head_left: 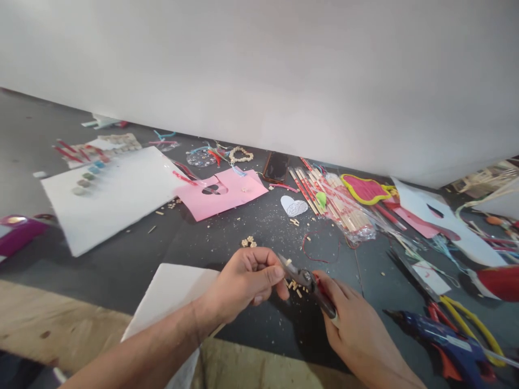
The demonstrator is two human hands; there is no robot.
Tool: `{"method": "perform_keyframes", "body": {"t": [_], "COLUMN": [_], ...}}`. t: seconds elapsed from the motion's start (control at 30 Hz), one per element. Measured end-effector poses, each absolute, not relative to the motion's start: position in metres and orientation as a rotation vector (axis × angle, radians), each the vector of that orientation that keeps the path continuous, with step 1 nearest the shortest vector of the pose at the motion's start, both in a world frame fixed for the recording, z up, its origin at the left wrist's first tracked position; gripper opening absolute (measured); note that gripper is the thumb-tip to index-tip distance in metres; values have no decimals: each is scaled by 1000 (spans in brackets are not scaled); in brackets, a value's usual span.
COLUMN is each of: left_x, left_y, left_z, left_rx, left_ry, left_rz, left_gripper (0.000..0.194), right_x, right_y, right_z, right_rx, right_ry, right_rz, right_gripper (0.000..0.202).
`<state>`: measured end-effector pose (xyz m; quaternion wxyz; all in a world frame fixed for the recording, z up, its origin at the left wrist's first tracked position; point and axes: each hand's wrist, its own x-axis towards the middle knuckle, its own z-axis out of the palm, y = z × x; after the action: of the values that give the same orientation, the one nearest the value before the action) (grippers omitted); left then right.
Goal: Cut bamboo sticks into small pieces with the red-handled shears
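My right hand (348, 313) is wrapped around a pair of pruning shears (307, 278) with dark metal blades and a bit of red at the handle. A pale tip of a wooden stick (288, 262) sits at the blades. My left hand (253, 278) is closed in a pinch on this stick, most of which the hand and forearm hide. Below the shears lie several short cut pieces of wood (299, 293). Small flower-shaped clusters of wooden bits (248, 241) rest just beyond my left hand.
A white board (117, 200) and pink paper (219, 194) lie left and centre. Farther back are a phone (276, 166), packaged chopsticks (336, 205) and a paper heart (293, 206). At right are a blue glue gun (446, 340) and yellow-handled scissors (470, 324). A white sheet (170, 297) lies under my left forearm.
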<state>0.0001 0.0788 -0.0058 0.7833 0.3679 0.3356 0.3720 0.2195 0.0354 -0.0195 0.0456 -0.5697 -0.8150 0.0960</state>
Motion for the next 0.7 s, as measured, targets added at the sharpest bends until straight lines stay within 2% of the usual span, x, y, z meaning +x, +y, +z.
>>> {"method": "perform_keyframes", "body": {"t": [0.37,0.7], "left_x": [3,3], "left_y": [82,79], "left_z": [-5,-4], "left_rx": [1002,1011], "left_ry": [900,862], "left_rz": [825,840], "left_gripper": [17,21], "right_x": [226,228], "right_y": [42,42], "right_z": [-24,-25], "right_rx": [-1758,-1707], "right_ry": [-2465,-2481], "right_rz": [165,204], "right_gripper": [62,68]}}
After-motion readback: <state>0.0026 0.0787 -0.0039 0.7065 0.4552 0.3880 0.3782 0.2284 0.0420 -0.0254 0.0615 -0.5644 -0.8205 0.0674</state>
